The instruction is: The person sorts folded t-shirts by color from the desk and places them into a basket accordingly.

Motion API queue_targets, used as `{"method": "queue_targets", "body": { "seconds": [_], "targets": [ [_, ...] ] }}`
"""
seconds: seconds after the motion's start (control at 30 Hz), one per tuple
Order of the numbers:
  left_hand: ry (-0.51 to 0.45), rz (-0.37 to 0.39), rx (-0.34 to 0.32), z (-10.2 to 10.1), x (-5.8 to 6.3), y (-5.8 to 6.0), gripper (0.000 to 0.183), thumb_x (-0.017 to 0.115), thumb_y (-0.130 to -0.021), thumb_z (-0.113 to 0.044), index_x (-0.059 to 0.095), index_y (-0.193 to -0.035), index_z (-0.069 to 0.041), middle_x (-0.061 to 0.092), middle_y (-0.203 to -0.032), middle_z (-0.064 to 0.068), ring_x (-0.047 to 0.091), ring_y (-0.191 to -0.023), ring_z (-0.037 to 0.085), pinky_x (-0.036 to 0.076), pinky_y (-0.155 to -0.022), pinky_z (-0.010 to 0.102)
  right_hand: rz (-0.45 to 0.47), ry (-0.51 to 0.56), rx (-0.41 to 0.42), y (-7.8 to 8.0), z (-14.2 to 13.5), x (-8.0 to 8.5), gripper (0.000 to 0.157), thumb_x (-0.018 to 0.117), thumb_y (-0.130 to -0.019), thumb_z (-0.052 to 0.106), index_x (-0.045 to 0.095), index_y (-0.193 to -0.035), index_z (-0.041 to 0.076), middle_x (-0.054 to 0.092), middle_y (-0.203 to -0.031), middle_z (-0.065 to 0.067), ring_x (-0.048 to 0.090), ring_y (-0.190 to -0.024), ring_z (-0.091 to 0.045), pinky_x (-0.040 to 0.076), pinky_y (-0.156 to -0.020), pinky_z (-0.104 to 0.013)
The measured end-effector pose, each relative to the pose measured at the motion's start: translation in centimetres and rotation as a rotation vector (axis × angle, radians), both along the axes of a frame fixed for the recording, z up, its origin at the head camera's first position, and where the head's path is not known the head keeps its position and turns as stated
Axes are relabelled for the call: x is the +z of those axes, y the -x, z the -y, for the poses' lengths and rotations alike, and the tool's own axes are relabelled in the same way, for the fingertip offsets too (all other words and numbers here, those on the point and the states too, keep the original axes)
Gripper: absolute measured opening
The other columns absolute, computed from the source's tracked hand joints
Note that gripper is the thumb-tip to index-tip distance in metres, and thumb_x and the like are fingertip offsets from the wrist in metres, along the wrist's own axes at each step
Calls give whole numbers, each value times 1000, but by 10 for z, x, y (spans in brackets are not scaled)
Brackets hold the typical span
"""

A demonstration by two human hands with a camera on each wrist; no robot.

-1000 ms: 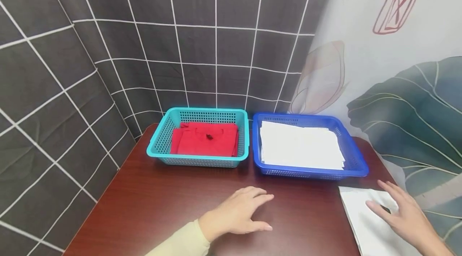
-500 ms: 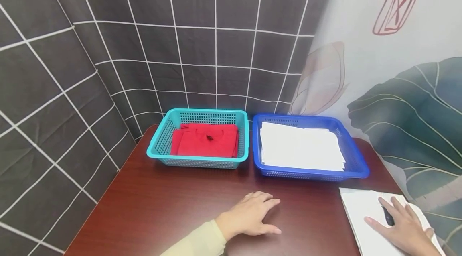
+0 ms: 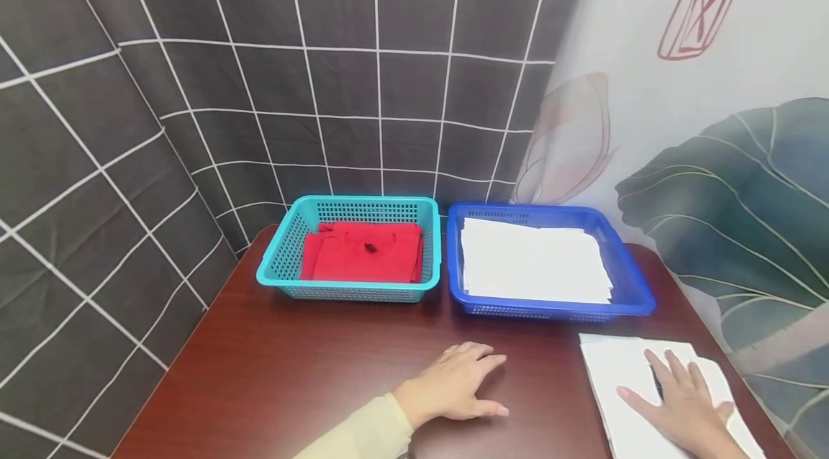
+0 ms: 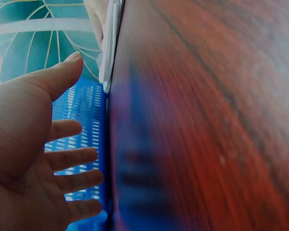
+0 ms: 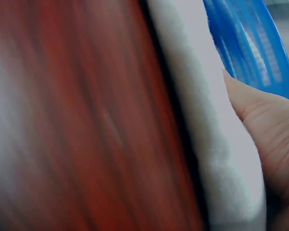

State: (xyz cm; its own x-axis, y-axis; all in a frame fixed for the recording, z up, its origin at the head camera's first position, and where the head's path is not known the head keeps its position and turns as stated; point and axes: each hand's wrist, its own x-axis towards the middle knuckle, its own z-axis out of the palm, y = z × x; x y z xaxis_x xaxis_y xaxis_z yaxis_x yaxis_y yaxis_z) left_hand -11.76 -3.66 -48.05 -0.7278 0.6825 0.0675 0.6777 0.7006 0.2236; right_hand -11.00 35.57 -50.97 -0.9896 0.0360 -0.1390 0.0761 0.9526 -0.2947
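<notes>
My right hand (image 3: 686,401) rests flat on a folded white garment (image 3: 609,373) at the table's right side, fingers spread. A dark mark on the fabric shows partly beside the index finger. In the right wrist view the thick folded edge of the garment (image 5: 197,110) runs along the tabletop, with part of the right hand (image 5: 274,130) over it. My left hand (image 3: 453,381) hovers low at the middle of the table, holding nothing. Its fingers are spread and extended in the left wrist view, where the hand (image 4: 29,139) appears with its palm showing.
A teal basket (image 3: 350,293) holding a folded red shirt (image 3: 369,257) stands at the back left. Beside it is a blue basket (image 3: 550,311) with a stack of folded white fabric (image 3: 531,261). Behind the brown table (image 3: 272,373) hangs a dark grid-patterned curtain (image 3: 324,85).
My right hand has come down onto the white garment, which has slid left on the table along with it. My left hand has moved slightly right. The view has shifted a little.
</notes>
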Motion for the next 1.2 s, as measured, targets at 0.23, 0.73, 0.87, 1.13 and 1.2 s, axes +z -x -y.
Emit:
{"method": "queue_targets", "body": {
  "seconds": [0.23,0.73,0.87,1.13,1.2],
  "targets": [
    [-15,-32,-1,-8,0,0,78,53,-83,-71,44,-144,-22,43,-145,3,38,-135,19,35,-108,39,15,-29,4,-3,58,2,110,41,-83,78,20,-144,-10,6,-142,-45,-11,-128,-65,-10,-76,-86],
    [86,6,68,-29,-3,-1,105,55,-72,-80,34,-149,-12,26,-156,7,21,-144,23,30,-109,50,-132,-3,89,-10,163,3,104,47,-81,77,30,-146,-3,12,-150,-37,4,-133,-62,-6,-81,-87],
    [132,41,103,-28,-5,-1,109,54,-70,-83,34,-149,-10,26,-156,6,20,-144,23,28,-110,52,-136,1,109,-10,179,4,103,46,-81,77,31,-147,-1,13,-151,-35,3,-135,-60,-6,-82,-87],
    [185,94,150,-27,-8,2,113,56,-66,-84,31,-151,-15,23,-158,1,17,-145,21,25,-111,54,-150,36,136,-10,181,6,96,50,-84,71,34,-146,0,16,-151,-34,5,-135,-59,-2,-84,-87],
    [183,113,155,-27,-7,2,113,59,-65,-83,30,-152,-16,22,-158,1,16,-145,21,24,-111,55,-146,58,163,-10,174,9,93,52,-85,69,37,-145,0,18,-151,-34,8,-135,-58,0,-85,-86]
  ]
}}
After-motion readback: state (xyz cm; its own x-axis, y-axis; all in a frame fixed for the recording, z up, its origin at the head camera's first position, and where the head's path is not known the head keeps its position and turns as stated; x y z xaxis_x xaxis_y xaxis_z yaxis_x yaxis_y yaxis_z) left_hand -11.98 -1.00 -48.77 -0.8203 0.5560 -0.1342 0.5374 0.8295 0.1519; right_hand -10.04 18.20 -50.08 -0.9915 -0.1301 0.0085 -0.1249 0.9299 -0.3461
